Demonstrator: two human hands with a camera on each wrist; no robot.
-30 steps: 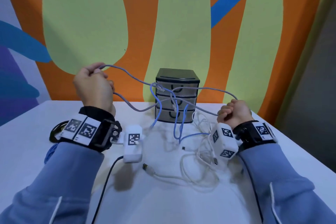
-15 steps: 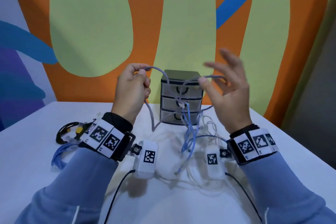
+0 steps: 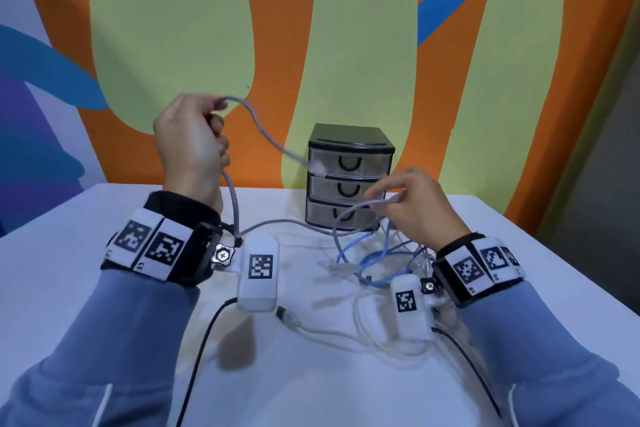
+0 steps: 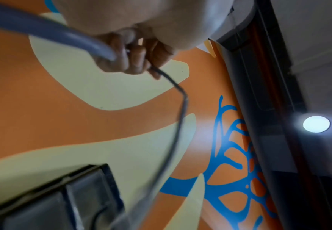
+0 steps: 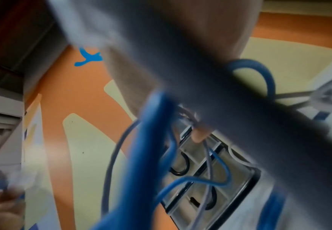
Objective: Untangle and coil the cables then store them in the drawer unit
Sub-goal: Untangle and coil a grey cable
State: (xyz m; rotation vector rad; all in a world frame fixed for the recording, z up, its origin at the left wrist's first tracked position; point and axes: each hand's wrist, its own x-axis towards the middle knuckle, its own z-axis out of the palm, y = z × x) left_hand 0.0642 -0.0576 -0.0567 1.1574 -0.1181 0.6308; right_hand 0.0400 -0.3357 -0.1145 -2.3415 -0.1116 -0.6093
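Note:
My left hand (image 3: 194, 146) is raised at the left and grips a grey cable (image 3: 263, 130) in its curled fingers (image 4: 133, 62). The cable runs down toward the small three-drawer unit (image 3: 349, 180) at the back of the white table (image 3: 69, 253). My right hand (image 3: 412, 208) is lower, just in front of the bottom drawer, and pinches the grey cable's far stretch near a clear plug. A blue cable (image 3: 374, 260) and white cables (image 3: 346, 333) lie tangled on the table under that hand. All three drawers look closed. The right wrist view is blurred, with blue cable (image 5: 145, 155) loops close to the lens.
A white USB cable end (image 3: 287, 315) lies on the table between my wrists. Black leads (image 3: 201, 354) run from the wrist cameras toward me. The painted orange and green wall (image 3: 346, 45) stands directly behind the drawer unit.
My right hand has come down from in front of the unit's top to the bottom drawer and now pinches the cable. The left hand has moved left and up with the grey cable.

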